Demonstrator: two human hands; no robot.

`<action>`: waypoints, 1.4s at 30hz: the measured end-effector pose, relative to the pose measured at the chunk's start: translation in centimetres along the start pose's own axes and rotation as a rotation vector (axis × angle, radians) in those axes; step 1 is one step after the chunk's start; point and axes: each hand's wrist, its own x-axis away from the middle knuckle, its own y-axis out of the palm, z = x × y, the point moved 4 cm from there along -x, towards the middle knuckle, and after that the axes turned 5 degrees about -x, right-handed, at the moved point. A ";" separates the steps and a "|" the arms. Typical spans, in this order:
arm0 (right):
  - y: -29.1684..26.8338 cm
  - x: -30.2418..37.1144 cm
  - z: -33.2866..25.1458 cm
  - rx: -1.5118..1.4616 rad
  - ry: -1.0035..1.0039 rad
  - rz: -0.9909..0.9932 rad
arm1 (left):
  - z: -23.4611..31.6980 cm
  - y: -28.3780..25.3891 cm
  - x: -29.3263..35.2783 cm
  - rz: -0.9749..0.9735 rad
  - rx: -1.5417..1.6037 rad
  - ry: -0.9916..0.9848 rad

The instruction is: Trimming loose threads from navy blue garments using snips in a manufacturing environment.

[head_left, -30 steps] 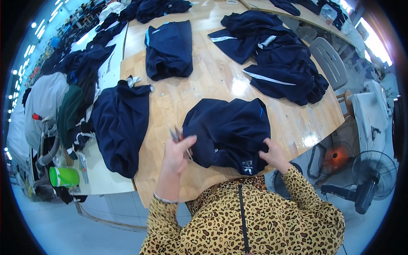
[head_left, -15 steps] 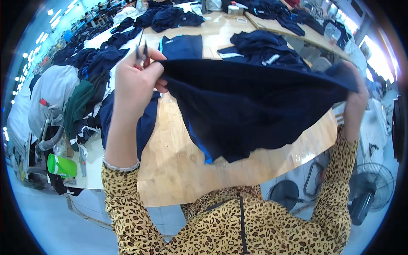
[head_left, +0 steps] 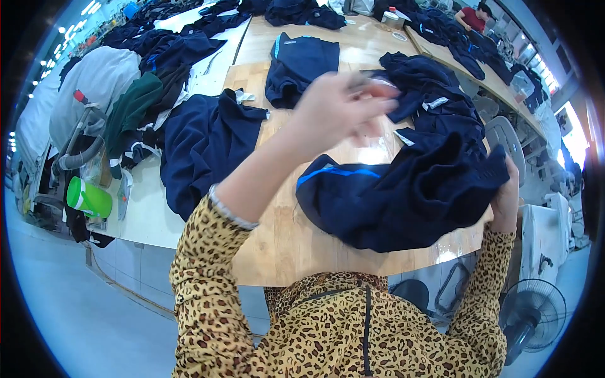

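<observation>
Navy garment [head_left: 409, 201], bunched and crumpled, lies on the near edge of the wooden table [head_left: 283, 239], with a thin light-blue stripe showing along its upper left fold. I see my right hand [head_left: 506, 201] at the garment's far right corner, fingers closed around a pinch of the cloth just past the table edge. My left hand [head_left: 343, 104] is raised above the table, blurred by motion. Its fingers look curled with something small and pale between them, but I cannot tell what it is or how firmly it is held. This hand is clear of the garment, up and to the left of the bundle, so the cloth hangs from the right grip alone. To handle this well, I judge the right hand should keep its pinch on the corner while the left comes down onto the striped fold, so the fabric can be spread flat rather than dragged. More navy garments [head_left: 208, 145] lie in heaps further across the table, and a green bottle [head_left: 88, 197] sits low at the left.
</observation>
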 end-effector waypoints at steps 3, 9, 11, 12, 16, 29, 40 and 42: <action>-6.6 2.2 4.4 0.045 0.096 0.135 | -13.4 -3.8 4.1 0.170 -0.202 -0.283; -3.7 5.4 9.5 1.083 -0.016 -0.039 | -24.6 1.3 14.9 0.266 -0.889 -0.314; 1.5 6.1 10.2 1.107 -0.039 -0.204 | -24.9 1.5 16.2 0.260 -0.848 -0.450; 3.0 6.8 11.9 1.089 -0.121 -0.316 | -25.2 1.6 16.6 0.240 -0.913 -0.459; 6.6 9.2 16.4 1.330 0.103 -0.463 | -25.4 -1.2 18.3 0.292 -1.019 -0.594; -0.1 1.9 15.9 0.313 0.440 -0.069 | -24.0 -6.4 27.9 0.737 -1.112 -0.449; 13.8 -30.0 -8.5 0.041 -0.283 0.102 | -23.2 -5.4 27.5 0.715 -1.268 -0.338; 19.1 -28.9 -14.1 -0.089 -0.668 0.147 | -23.4 -5.5 27.7 0.735 -1.239 -0.379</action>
